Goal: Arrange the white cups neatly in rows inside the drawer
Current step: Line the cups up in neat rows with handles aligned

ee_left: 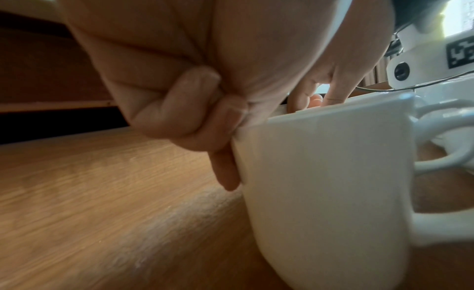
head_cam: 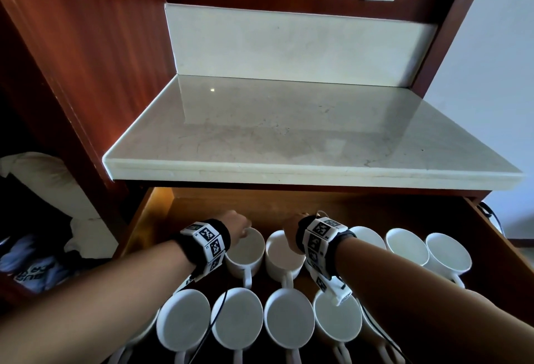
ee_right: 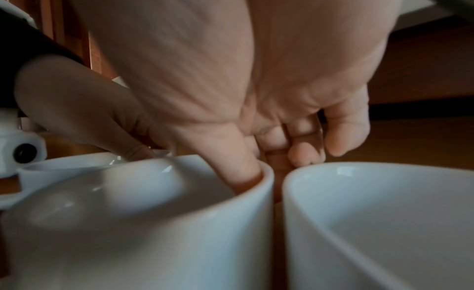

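Observation:
Two rows of white cups stand in the open wooden drawer (head_cam: 153, 207). My left hand (head_cam: 245, 229) pinches the far rim of the back row's left cup (head_cam: 245, 253). In the left wrist view this hand (ee_left: 231, 152) has one finger down the outer wall of that cup (ee_left: 320, 193). My right hand (head_cam: 289, 229) pinches the far rim of the cup (head_cam: 284, 256) beside it. The right wrist view shows this hand (ee_right: 264, 166) with its thumb inside that cup (ee_right: 128, 223) and fingers outside. Both cups rest on the drawer floor (ee_left: 102, 193), handles toward me.
Another cup (ee_right: 384, 223) nearly touches the right-held one. Three more cups (head_cam: 407, 245) fill the back row's right side. Several cups (head_cam: 237, 317) form the front row under my forearms. A marble counter (head_cam: 289, 132) overhangs the drawer's back. Clothes (head_cam: 37, 262) lie at left.

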Tool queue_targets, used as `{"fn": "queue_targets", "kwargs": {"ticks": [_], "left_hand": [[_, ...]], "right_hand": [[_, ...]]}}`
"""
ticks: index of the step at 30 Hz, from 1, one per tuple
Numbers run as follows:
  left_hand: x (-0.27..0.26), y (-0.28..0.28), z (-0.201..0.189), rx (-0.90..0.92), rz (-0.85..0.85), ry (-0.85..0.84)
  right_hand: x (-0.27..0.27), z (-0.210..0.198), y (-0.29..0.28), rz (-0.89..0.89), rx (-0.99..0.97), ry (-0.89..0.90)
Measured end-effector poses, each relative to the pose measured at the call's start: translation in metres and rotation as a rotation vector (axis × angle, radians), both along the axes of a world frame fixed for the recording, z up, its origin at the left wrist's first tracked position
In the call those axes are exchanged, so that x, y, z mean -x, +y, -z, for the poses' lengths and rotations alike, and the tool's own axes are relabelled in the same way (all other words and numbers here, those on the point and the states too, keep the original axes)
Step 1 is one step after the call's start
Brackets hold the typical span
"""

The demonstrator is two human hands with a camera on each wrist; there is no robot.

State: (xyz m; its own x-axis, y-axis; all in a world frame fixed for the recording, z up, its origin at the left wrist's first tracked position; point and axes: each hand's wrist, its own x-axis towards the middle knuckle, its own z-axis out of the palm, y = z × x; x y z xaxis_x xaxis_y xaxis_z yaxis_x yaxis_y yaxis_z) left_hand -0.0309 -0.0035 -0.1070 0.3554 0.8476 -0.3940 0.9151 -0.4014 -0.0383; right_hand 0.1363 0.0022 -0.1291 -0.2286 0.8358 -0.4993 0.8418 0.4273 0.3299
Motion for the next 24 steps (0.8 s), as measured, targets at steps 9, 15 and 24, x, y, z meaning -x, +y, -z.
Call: {"fn": "queue_targets", "kwargs": {"ticks": [9,15,24], "left_hand": [[0.015,-0.001,0.003,0.147,-0.206,-0.008],[0.012,-0.001,0.006,0.079,-0.177,-0.022],[0.015,0.004,0.010,0.061,-0.185,0.001]], "right_hand": [[-0.002,-0.014,0.001,0.172,0.011,0.119],[-0.004,-0.020,-0.002,0.191,0.011,0.193],[-0.010,-0.023,-0.005,0.197,0.034,0.240]]}}
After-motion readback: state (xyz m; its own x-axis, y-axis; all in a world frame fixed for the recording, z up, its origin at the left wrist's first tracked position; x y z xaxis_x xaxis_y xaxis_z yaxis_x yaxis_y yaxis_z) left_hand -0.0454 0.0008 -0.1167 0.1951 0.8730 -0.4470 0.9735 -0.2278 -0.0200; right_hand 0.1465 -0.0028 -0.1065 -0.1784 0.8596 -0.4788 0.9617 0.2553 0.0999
